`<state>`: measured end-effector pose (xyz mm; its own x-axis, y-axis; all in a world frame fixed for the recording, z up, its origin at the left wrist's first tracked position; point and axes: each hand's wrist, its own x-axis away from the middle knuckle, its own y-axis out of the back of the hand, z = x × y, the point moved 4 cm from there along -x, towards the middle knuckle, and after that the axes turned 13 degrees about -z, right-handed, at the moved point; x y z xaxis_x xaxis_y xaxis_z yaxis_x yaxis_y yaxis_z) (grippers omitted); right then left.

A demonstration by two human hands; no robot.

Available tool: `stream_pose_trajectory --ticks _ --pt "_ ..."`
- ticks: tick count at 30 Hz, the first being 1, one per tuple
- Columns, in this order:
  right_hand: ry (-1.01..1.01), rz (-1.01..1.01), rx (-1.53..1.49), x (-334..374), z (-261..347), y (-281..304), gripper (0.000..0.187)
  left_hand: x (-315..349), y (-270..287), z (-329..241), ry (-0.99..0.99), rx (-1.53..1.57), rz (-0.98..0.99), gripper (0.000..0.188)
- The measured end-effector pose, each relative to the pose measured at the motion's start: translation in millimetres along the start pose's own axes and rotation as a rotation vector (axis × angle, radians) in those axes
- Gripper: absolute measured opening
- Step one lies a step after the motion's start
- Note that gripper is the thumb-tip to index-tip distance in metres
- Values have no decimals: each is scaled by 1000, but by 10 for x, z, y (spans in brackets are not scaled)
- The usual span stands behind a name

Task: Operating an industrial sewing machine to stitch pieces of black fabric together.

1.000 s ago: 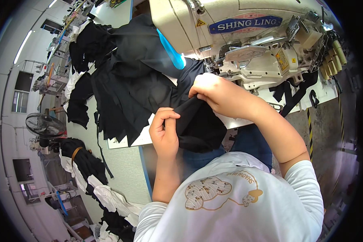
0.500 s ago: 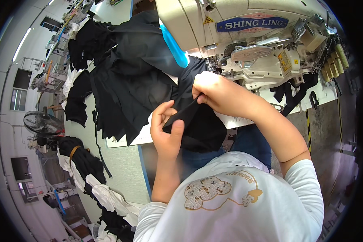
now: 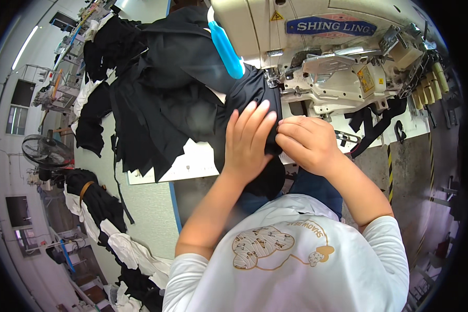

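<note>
Black fabric (image 3: 161, 96) spreads over the white machine table (image 3: 192, 162), and one part of it runs up to the presser foot (image 3: 271, 78) of a white industrial sewing machine (image 3: 244, 31). My left hand (image 3: 248, 143) lies flat on this cloth, fingers stretched toward the machine. Close beside it, my right hand (image 3: 311, 144) has its fingers pressed together at the cloth's right edge; its fingertips pinch there. Some of the fabric hangs over the table's front edge toward my lap. The needle itself is too small to make out.
A bright blue rod-shaped piece (image 3: 226, 49) stands left of the machine head. Black strips (image 3: 382, 122) lie on the right. Thread cones (image 3: 431, 86) stand at far right. Black and white garments (image 3: 132, 252) pile up on the left, near a fan (image 3: 47, 151).
My left hand has let go of the folded edge and flattened onto the cloth. My right hand has moved right and nearer me. The cloth edge now lies straighter along the presser foot.
</note>
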<state>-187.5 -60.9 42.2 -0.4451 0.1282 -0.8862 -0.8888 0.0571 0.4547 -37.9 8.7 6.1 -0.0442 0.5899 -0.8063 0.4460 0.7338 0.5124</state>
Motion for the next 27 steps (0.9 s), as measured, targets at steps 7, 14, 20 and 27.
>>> stream_pose_trajectory --ticks 7,14,20,27 --pt "-35 -147 71 -270 -81 136 23 -590 -140 308 -34 62 -14 37" --pt "-166 -242 137 -543 -233 165 20 -908 -171 556 -5 159 170 27" --pt "-212 -260 100 -495 -241 147 21 -907 -189 577 -41 116 145 29" --pt "-181 -205 71 -420 -226 156 22 -890 -131 478 -96 100 179 29"
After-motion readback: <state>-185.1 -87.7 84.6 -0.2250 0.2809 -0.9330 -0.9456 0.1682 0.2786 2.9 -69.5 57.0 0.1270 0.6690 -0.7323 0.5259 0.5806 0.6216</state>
